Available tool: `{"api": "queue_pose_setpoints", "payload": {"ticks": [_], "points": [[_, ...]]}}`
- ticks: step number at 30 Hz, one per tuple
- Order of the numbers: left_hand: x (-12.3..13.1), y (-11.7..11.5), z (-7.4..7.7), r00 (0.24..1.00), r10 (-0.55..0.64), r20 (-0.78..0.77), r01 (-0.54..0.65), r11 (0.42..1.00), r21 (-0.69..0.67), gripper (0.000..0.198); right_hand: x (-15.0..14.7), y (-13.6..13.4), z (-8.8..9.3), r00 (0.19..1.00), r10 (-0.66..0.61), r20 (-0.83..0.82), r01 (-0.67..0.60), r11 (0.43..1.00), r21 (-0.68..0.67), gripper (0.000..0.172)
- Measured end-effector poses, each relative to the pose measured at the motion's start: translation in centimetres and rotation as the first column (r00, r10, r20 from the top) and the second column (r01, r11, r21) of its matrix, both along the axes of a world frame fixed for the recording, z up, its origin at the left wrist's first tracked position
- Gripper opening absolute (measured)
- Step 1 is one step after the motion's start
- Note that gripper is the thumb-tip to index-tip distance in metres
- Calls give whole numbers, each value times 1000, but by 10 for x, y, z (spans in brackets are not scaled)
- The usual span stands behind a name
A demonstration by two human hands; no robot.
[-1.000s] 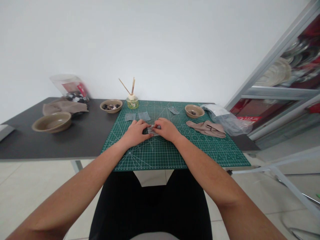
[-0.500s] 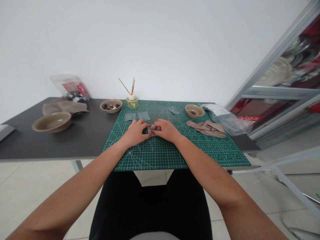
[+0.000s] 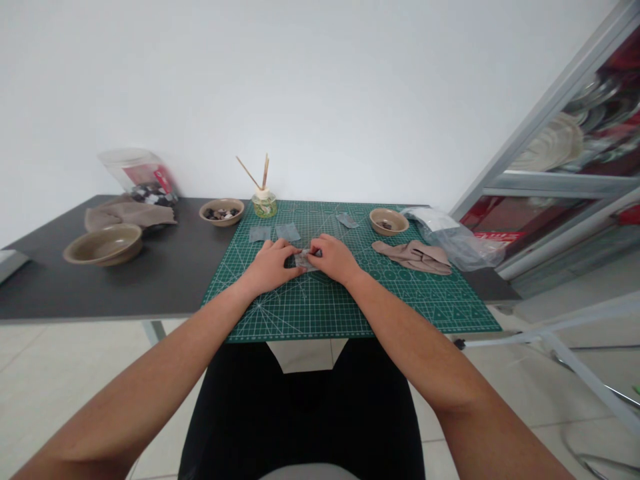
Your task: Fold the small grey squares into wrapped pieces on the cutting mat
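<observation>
On my feed, a white wall backed the gridded green mat. The left hand held a crinkled, translucent packet down on it, I judged to steady it, while the right hand pinched the other end. Flat, filmy sachets lay just beyond this grip; a round bowl and rumpled brown cloth sat to its right, probably for easy reach.

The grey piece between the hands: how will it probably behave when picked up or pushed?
The grey piece looks thin and filmy, so probably floppy and light. Being flat, it would likely slide on the mat rather than roll.
</observation>
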State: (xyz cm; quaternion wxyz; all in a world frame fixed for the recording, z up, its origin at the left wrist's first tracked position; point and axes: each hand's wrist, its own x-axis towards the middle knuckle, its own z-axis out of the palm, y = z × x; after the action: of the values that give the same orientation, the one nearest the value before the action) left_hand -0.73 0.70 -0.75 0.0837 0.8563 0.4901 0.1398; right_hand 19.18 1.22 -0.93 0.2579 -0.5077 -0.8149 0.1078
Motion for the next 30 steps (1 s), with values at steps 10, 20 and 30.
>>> {"api": "queue_pose_setpoints", "payload": {"ticks": [10,20,30], "points": [[-1,3,-4,1000,-16,7,16,1000,9,51,0,0,2,1000,10,22,-10,1000,3,13],[0,2,-1,1000,-1,27,1,1000,-12,50,-2,-2,4,995,93,-43,-94,995,-35,11],[-2,4,-4,1000,-16,20,16,1000,1,51,-1,-1,0,999,-51,2,51,999,-8,10]]}}
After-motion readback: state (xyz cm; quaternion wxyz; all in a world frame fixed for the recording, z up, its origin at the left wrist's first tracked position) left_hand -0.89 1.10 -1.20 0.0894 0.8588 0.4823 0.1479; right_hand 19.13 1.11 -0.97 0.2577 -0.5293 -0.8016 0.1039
